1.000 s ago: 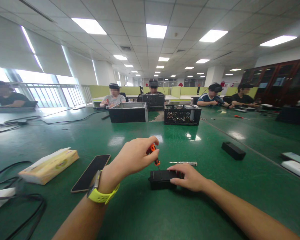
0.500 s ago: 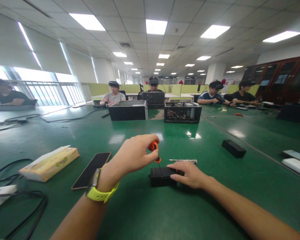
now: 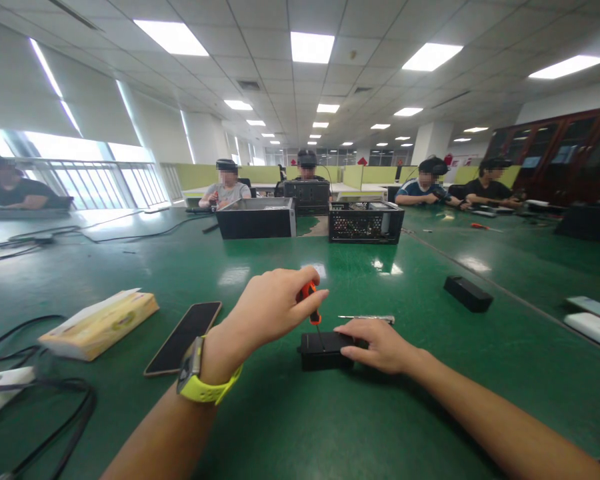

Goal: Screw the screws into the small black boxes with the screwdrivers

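Observation:
An orange-and-black screwdriver [image 3: 314,308] stands nearly upright in my left hand [image 3: 270,303], which is closed round its handle. The tip of its thin shaft meets the top face of a black rectangular box [image 3: 325,353] lying on the green table. From the right, my right hand [image 3: 377,343] grips the box's right end, thumb on the near side and fingers over the top. Just behind that hand lies a slim, clear-handled screwdriver [image 3: 365,318]. A yellow-green watch strap [image 3: 210,391] circles my left wrist.
Left of my arm lie a phone [image 3: 184,339], a yellow tissue pack [image 3: 100,325] and black cables [image 3: 75,413]. A second black box [image 3: 468,293] is at right. Farther back are two open computer cases [image 3: 257,219], [image 3: 365,223]; several people sit around the table.
My left thumb has stretched out a little past the screwdriver handle, and the hand has turned slightly. The box and my right hand stay in place.

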Tool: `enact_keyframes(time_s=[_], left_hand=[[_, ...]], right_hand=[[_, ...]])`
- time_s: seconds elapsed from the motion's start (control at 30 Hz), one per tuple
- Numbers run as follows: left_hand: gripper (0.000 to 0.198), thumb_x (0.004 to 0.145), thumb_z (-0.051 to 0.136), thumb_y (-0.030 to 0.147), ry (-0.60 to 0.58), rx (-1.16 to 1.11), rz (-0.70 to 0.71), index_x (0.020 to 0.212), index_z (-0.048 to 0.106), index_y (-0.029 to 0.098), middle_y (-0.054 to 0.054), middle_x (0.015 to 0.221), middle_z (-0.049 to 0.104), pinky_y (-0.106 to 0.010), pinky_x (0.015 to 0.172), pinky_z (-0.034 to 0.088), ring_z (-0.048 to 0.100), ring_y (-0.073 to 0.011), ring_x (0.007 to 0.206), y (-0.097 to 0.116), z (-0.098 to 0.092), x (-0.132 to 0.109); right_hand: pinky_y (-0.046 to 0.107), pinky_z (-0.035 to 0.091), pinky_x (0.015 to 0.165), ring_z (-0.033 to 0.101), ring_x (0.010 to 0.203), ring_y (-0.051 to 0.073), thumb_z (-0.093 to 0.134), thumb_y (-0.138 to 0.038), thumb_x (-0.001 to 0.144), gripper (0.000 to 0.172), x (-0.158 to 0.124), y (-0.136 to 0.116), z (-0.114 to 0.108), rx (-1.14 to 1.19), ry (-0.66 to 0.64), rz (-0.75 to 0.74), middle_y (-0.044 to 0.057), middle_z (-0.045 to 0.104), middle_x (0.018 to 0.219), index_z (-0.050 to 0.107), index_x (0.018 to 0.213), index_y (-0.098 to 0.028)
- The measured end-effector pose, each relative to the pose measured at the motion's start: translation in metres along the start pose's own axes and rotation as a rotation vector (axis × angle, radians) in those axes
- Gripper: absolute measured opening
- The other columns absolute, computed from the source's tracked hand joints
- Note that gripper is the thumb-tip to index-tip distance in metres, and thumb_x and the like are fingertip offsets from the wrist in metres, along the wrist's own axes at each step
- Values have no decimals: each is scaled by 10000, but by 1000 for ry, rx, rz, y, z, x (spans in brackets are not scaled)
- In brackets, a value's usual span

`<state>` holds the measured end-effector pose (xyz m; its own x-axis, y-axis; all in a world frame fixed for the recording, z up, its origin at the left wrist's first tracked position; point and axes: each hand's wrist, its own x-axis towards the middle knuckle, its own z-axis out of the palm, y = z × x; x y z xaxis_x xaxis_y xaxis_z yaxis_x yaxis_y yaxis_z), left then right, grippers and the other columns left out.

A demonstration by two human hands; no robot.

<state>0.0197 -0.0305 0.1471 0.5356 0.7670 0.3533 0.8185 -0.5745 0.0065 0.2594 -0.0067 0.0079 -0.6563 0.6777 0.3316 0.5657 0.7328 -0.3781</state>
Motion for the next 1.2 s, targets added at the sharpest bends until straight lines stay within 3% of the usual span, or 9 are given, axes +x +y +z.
enact_keyframes(time_s=[0.23, 0.33, 0.43, 0.53, 0.67, 0.73, 0.8, 1.03, 1.2], left_hand=[[238, 901, 451, 318, 18, -104, 59, 1102, 554, 245, -11, 973, 662, -255, 643, 409, 594, -165, 746, -1, 2, 1], [203, 899, 449, 345, 84, -118, 37, 940, 585, 198, -12, 824, 637, -244, 597, 379, 554, -151, 669, 0, 1, 2], [232, 880, 445, 322, 250, -179, -12, 727, 529, 169, 1, 659, 557, -243, 571, 352, 502, -138, 602, -2, 1, 5], [172, 871, 397, 235, 317, -360, -67, 742, 492, 173, 33, 584, 506, -229, 543, 351, 477, -120, 536, -10, 5, 9], [174, 884, 426, 264, 63, -411, -59, 991, 538, 185, 47, 613, 526, -223, 538, 350, 489, -125, 535, -21, 19, 11], [243, 849, 540, 400, -147, -326, 39, 984, 601, 207, 22, 691, 588, -233, 570, 358, 528, -142, 601, -23, 29, 12], [291, 808, 601, 471, -267, -303, 84, 949, 644, 221, 7, 740, 623, -233, 582, 355, 552, -155, 648, -21, 38, 14], [375, 892, 476, 497, -156, -510, 27, 768, 611, 171, 18, 677, 584, -216, 579, 344, 501, -121, 630, -8, 53, 26], [410, 833, 523, 577, -270, -421, 16, 819, 637, 184, 2, 730, 621, -231, 570, 351, 539, -146, 657, -10, 65, 28]], right_hand=[[339, 451, 882, 631, 984, 230, 544, -412, 902, 418, 0, 0, -1, 0, -19, 2, 94, 697, 1097, 611, 1229, -160], [334, 452, 876, 629, 980, 227, 537, -411, 908, 414, -1, 0, -1, 0, -23, -5, 94, 694, 1087, 609, 1229, -160], [334, 449, 882, 615, 996, 227, 527, -406, 914, 418, -1, 0, -2, -21, -21, -13, 102, 669, 1110, 603, 1241, -158], [331, 457, 863, 606, 972, 219, 518, -393, 916, 411, -1, -2, -4, -50, -24, 0, 106, 635, 1121, 599, 1248, -164], [332, 464, 837, 591, 938, 214, 533, -387, 903, 399, -1, -4, -6, -63, -33, 9, 103, 612, 1081, 608, 1225, -164], [330, 467, 818, 586, 914, 212, 551, -391, 890, 400, -1, -4, -6, -59, -41, 14, 99, 606, 1053, 611, 1212, -161], [327, 467, 799, 580, 890, 209, 567, -394, 879, 404, -1, -3, -5, -55, -35, 18, 95, 601, 1018, 611, 1202, -155], [316, 457, 759, 560, 819, 192, 601, -393, 858, 400, -1, 0, -4, -20, 3, 1, 69, 589, 928, 609, 1174, -148], [319, 456, 762, 567, 825, 193, 613, -383, 851, 375, -2, 2, -5, 1, 13, 11, 71, 602, 947, 619, 1148, -155]])
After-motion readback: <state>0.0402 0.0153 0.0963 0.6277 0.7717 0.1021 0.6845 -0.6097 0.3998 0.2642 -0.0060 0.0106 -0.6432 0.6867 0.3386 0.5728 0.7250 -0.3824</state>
